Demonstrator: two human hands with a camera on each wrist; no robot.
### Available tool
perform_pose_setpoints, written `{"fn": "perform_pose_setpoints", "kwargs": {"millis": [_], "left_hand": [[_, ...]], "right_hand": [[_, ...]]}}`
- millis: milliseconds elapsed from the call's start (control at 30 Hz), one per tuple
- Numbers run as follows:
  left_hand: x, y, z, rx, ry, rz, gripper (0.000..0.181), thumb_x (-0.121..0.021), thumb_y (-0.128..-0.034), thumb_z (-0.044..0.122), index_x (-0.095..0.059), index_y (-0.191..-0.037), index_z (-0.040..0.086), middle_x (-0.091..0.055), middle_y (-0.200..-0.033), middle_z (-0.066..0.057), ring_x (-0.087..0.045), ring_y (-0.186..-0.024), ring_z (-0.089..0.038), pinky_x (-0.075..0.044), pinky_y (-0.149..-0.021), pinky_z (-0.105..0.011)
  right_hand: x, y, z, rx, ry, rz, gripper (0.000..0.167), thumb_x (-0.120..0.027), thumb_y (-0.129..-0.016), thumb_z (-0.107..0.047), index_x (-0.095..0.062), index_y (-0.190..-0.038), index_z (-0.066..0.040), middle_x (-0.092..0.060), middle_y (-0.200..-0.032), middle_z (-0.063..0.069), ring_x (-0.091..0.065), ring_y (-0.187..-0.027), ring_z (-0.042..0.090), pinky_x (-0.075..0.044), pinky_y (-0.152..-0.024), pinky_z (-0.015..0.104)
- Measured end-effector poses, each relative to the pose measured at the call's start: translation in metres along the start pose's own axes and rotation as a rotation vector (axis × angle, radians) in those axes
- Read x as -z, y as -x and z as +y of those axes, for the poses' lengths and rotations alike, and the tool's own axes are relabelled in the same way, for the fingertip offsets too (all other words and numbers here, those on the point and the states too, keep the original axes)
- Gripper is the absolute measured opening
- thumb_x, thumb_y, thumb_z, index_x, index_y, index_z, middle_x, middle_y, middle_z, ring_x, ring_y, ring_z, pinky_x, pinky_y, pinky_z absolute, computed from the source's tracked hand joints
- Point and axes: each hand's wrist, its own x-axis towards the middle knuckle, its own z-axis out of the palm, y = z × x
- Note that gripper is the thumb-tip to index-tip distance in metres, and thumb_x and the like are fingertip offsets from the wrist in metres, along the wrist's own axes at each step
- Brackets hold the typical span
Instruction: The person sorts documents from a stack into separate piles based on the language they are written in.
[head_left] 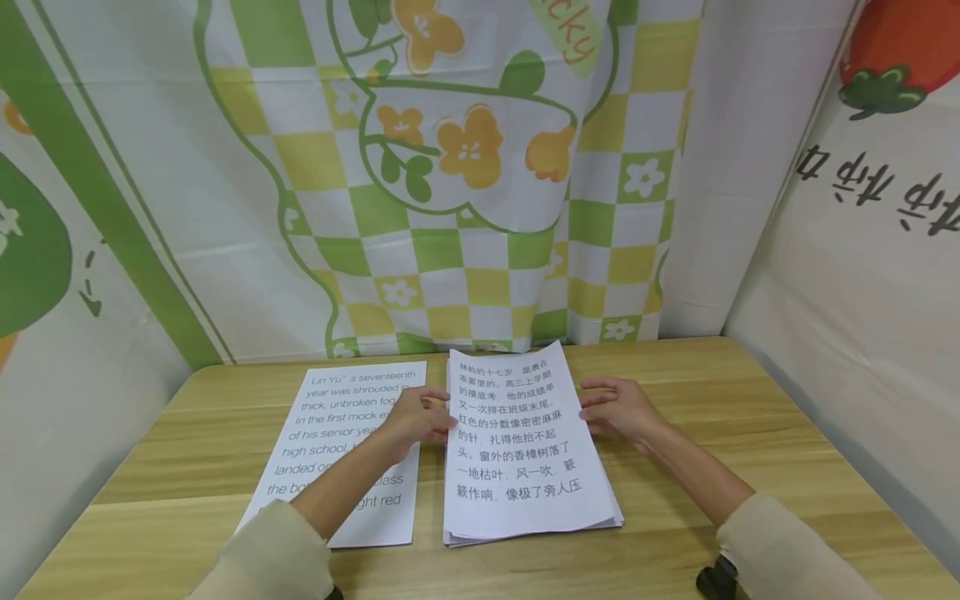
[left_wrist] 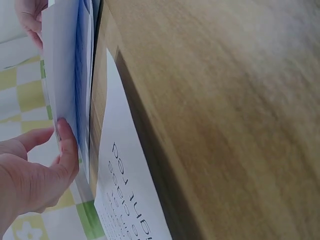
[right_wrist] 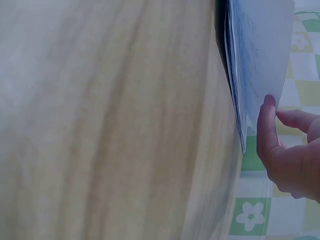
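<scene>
With my left hand (head_left: 416,417) I am pinching the left edge of a white rectangular paper sheet printed with black Chinese text (head_left: 513,442), and with my right hand (head_left: 622,410) I am pinching its right edge. The sheet is spreading between my two hands, its print facing up. Both hands are curling at the fingers, with the thumb and a finger meeting at the paper's rim.

Under the sheet, a thin stack of white papers (right_wrist: 236,95) is lying between my hands, a few of its edges showing along the side nearest my body. Seen from my right wrist, the sheet is standing apart from the stack near my fingers, its underside showing faint reversed marks. My left wrist's view is also showing a gap between the sheet and the papers below.

To the left of the stack, a single white rectangular sheet printed with black English text (head_left: 345,417) is lying, and my left hand and forearm are crossing above it, hiding some of its words. All the papers are resting on a light brown wood-grain tabletop (head_left: 667,533), which is also stretching out to the right of my right hand.

My forearms are coming out of a loose beige left sleeve (head_left: 270,554) and a matching beige right sleeve (head_left: 787,550). Beyond my hands, a white fabric curtain with green and yellow checks and orange flowers (head_left: 465,275) is hanging behind the table.
</scene>
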Motion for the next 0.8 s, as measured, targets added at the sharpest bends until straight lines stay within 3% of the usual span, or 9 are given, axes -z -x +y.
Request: {"fn": "perform_pose_setpoints", "kwargs": {"millis": [200, 367, 567, 800], "left_hand": [[-0.0029, 0.0003, -0.0006, 0.002, -0.050, 0.038, 0.051, -0.070, -0.0830, -0.017, -0.056, -0.131, -0.010, -0.072, -0.095, -0.023, -0.072, -0.071, -0.023, -0.066, -0.068, -0.035], [-0.0015, 0.0027, 0.0005, 0.014, -0.082, 0.070, 0.039, -0.070, -0.0842, -0.014, -0.061, -0.122, -0.011, -0.073, -0.093, -0.024, -0.074, -0.072, -0.026, -0.066, -0.068, -0.035], [-0.0005, 0.0050, 0.0025, 0.007, -0.123, 0.081, 0.015, -0.071, -0.0861, -0.012, -0.065, -0.100, -0.010, -0.070, -0.088, -0.021, -0.071, -0.068, -0.022, -0.065, -0.064, -0.034], [-0.0019, 0.0045, 0.0012, 0.008, -0.143, 0.088, 0.012, -0.071, -0.0872, -0.010, -0.065, -0.098, -0.008, -0.068, -0.084, -0.017, -0.068, -0.066, -0.020, -0.064, -0.059, -0.030]], "right_hand": [[0.0001, -0.0001, 0.0014, 0.005, -0.010, -0.004, 0.060, -0.066, -0.087, 0.018, -0.044, -0.143, 0.016, -0.072, -0.103, 0.015, -0.071, -0.078, 0.015, -0.065, -0.071, 0.030], [-0.0001, 0.0003, 0.0022, -0.003, -0.017, -0.006, 0.059, -0.065, -0.087, 0.018, -0.044, -0.143, 0.016, -0.071, -0.100, 0.012, -0.071, -0.077, 0.015, -0.065, -0.071, 0.030], [-0.0003, 0.0016, 0.0012, 0.000, -0.001, -0.005, 0.060, -0.067, -0.088, 0.016, -0.045, -0.144, 0.014, -0.071, -0.107, 0.018, -0.071, -0.079, 0.015, -0.065, -0.071, 0.031], [-0.0004, 0.0028, 0.0006, -0.003, 0.003, -0.008, 0.061, -0.068, -0.088, 0.016, -0.045, -0.145, 0.013, -0.070, -0.110, 0.019, -0.071, -0.079, 0.016, -0.066, -0.071, 0.033]]}}
